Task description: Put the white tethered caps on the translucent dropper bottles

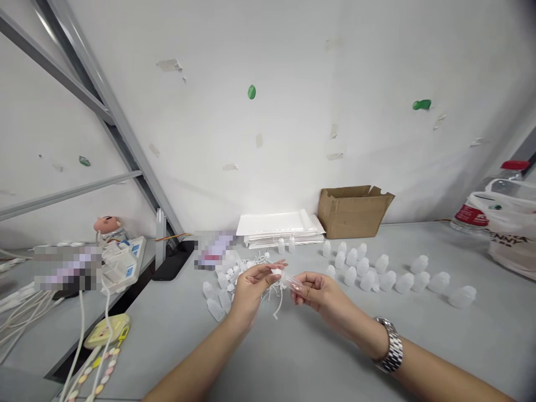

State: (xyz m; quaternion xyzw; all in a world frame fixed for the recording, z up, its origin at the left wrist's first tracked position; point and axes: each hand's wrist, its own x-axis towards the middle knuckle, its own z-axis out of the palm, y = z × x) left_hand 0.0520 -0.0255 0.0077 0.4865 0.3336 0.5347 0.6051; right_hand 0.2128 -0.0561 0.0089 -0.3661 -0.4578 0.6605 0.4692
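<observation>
The left hand (254,289) was closed in a pinch above the middle of the grey bench (167,346), its thumb and fingers gripping a small white plastic cap (276,272) with thin white tethers dangling below it. The right hand (315,293), with a steel link wristwatch (389,345) on its wrist, pinched a slim translucent tube (293,283), its tip aimed at the cap and just beside it. Behind the hands lay a loose heap of white caps (247,268), and white dropper bottles (215,309) lay at its left edge. Two upright bottles (285,244) stood in front of a stack of white padded mailers (280,226) near the far edge of the bench, beside an open cardboard box (352,212). To the right, translucent bottles (364,273) were spread in loose rows.

The likeliest trouble seemed to be a slip: both pieces looked small and smooth, so a slight misalignment or a weak pinch could have sent either one dropping. The dangling tethers could also have snagged in the heap and dragged caps with them, while a careless sweep of the right forearm or watch could have toppled the nearby bottles.
</observation>
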